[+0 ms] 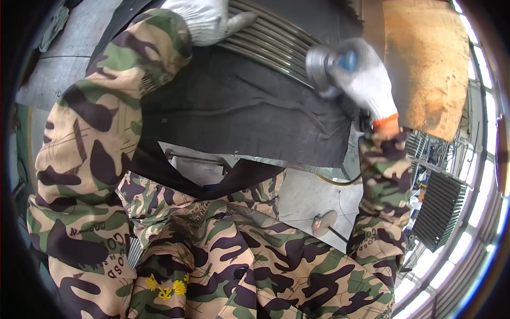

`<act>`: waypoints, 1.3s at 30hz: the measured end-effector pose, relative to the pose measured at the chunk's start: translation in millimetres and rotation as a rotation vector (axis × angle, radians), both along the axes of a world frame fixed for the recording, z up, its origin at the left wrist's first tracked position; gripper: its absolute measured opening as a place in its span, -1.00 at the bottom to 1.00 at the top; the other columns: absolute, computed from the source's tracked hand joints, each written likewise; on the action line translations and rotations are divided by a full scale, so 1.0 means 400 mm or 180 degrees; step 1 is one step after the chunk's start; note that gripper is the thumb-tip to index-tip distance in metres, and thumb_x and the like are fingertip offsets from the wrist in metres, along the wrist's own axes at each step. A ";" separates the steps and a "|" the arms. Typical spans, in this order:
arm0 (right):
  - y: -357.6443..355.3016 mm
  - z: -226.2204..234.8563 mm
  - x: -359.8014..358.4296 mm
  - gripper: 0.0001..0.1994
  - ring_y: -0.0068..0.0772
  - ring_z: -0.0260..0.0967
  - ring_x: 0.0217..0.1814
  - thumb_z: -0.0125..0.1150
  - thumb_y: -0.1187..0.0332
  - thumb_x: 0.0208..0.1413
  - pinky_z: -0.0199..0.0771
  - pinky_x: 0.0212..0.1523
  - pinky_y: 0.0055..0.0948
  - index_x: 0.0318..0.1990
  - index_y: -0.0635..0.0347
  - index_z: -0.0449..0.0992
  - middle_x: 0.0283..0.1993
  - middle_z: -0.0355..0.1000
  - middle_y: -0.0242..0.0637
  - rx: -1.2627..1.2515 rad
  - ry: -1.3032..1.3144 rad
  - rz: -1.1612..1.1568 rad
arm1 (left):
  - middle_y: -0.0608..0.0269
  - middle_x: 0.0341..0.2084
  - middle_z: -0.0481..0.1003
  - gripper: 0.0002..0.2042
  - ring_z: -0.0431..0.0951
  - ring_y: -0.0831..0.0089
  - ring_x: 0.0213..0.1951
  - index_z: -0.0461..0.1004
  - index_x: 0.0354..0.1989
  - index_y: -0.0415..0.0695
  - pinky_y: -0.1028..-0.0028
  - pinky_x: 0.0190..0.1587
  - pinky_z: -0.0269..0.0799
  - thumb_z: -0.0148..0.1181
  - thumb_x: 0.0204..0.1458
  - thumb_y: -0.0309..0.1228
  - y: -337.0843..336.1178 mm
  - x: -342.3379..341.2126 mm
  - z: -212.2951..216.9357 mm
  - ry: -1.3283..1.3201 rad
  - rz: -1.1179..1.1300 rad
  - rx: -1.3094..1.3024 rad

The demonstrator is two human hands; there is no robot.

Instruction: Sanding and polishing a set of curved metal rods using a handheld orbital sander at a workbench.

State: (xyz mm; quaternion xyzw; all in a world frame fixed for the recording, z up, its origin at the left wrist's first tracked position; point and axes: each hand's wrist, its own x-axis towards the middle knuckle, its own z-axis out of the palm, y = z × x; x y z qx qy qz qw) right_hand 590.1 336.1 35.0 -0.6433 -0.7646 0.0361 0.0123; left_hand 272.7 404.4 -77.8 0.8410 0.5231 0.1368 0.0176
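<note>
From where I stand, the biggest thing is the person's loose camouflage jacket in tan, green, black and brown (313,266), its two sleeves reaching forward to the work. Ahead of it spreads a wide dark grey cloth (239,117), creased across the middle and hanging unevenly at the near edge. Past its right side stands a large brown board with darker stains (427,69). Farther down on the right I can see a dark ribbed panel (438,212).

The bundle of shiny, slim metal tubes (276,48) lies on the cloth at its far part, the tubes side by side and slanting from the left hand down toward the right one.

The right hand, in a white knit glove (366,74), has its fingers clamped on a hand tool with a silvery round head and a blue part (317,64). The tool is blurred, over the right end of the tubes; I can't tell whether it touches them. The left hand, in a white glove with grey fingertips (204,22), is at the tubes' left end, one finger stretched out along them; whether its fingers are together or apart I can't tell.

Smallest is the glove's orange cuff (386,120), around the right wrist.
</note>
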 end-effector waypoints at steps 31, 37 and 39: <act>0.064 -0.032 -0.106 -0.49 0.12 0.59 0.15 0.33 -0.06 0.16 0.61 0.21 -0.08 0.12 0.09 0.57 0.07 0.59 0.01 0.0246 -0.0022 0.0549 | -0.30 0.50 0.26 -0.15 0.13 -0.24 0.57 0.28 0.50 -0.40 -0.08 0.63 -0.13 0.01 0.33 0.18 -0.028 0.002 -0.027 0.0033 -0.0090 0.0076; 0.087 -0.014 -0.162 -0.50 0.06 0.60 0.13 0.42 0.06 0.08 0.61 0.18 -0.10 0.11 0.13 0.59 0.09 0.60 -0.02 0.0045 -0.0078 0.0054 | -0.26 0.50 0.28 -0.22 0.14 -0.22 0.57 0.28 0.51 -0.36 -0.10 0.62 -0.13 -0.01 0.36 0.10 -0.047 -0.005 -0.026 -0.0048 -0.0151 0.0282; 0.075 -0.016 -0.177 -0.53 0.06 0.60 0.13 0.43 0.07 0.08 0.62 0.18 -0.09 0.10 0.09 0.60 0.07 0.61 -0.04 -0.0087 -0.0288 0.0143 | -0.24 0.49 0.31 -0.23 0.17 -0.20 0.56 0.30 0.50 -0.36 -0.10 0.62 -0.11 0.02 0.34 0.08 -0.044 -0.002 -0.025 -0.0113 -0.0132 0.0306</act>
